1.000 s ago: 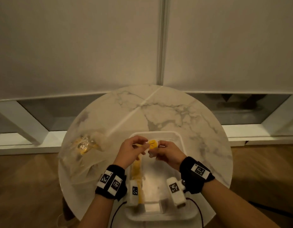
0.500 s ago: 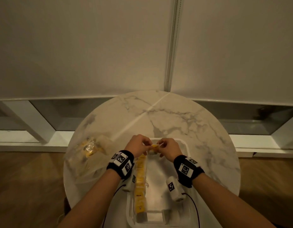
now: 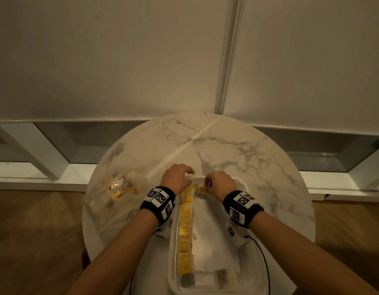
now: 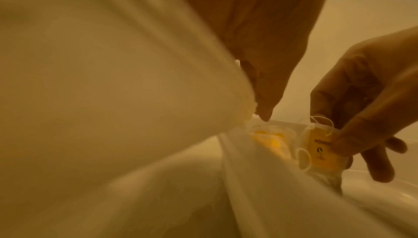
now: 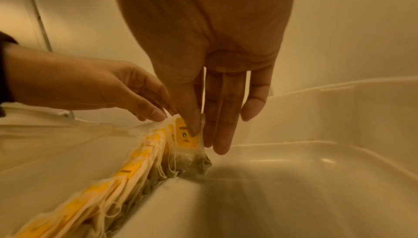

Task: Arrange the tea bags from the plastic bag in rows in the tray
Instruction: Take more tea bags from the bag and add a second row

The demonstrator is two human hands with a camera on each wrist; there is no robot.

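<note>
Tea bag (image 5: 186, 137) w/ yellow tag stands at far end of the single row of tea bags (image 3: 186, 222) along tray's left wall. Right hand (image 3: 220, 184) pinches it, thumb on tag. Left hand (image 3: 177, 177) relaxed, fingertips at row's far end, holding nothing. Tray (image 3: 247, 260) floor right of row is bare. Plastic bag (image 3: 118, 192) w/ more bags lies left on table (image 3: 258, 158); count unreadable.

Both hands (image 3: 178, 177) at tray (image 3: 246, 248) far end, tea-bag row (image 3: 185, 226) along left wall.

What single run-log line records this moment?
right hand: pinches tea bag | left hand: touches row | place: tray far end
</note>
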